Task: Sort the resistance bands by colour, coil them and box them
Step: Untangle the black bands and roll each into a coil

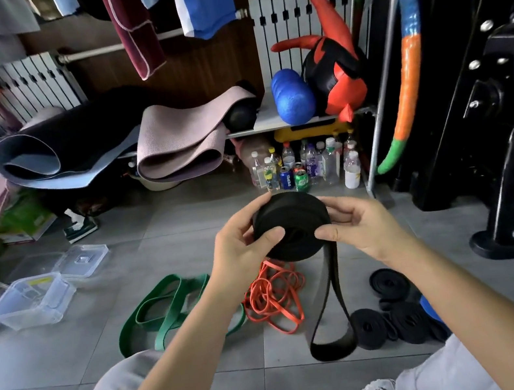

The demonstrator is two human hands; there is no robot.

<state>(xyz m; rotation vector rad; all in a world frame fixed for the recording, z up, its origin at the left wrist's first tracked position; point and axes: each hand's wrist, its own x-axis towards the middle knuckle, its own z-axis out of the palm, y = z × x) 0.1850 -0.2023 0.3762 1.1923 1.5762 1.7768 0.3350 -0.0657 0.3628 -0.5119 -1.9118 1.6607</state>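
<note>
Both hands, left hand and right hand, grip the half-wound black band coil, fingers curled round it; a slackened pinch could let it spring loose, its hanging tail dragging.

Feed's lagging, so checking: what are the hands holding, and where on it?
The half-coiled black band: left hand pinches the coil's left rim, right hand its right rim.

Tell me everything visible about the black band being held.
The black band is wide, flat, matte and rubbery-looking. Most of it is wound into a thick round coil, held above the floor between the left hand and right hand, thumbs pressing its near face. The uncoiled end hangs as a loop below the coil; whether it touches the floor is unclear.
</note>
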